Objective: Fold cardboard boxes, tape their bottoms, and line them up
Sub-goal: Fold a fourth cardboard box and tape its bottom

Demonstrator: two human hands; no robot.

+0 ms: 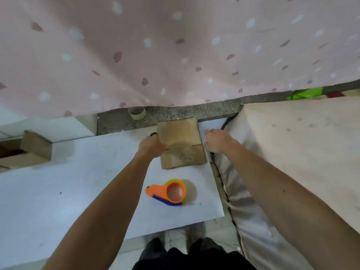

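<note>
A small brown cardboard box [180, 142] stands on the white table [58, 188], near its far right corner, closed side up. My left hand [151, 146] grips the box's left side with the fingers curled around its edge. My right hand [219, 142] is just right of the box, fingers spread and relaxed, apart from the cardboard or barely touching it. An orange tape dispenser [171, 192] with a roll of clear tape lies on the table, closer to me than the box.
A pink spotted curtain [175, 51] hangs behind the table. A spent tape core [137, 113] sits on the grey stone ledge. Other cardboard boxes [35, 145] stand at the left. A cloth-covered surface [292, 152] borders the table's right edge.
</note>
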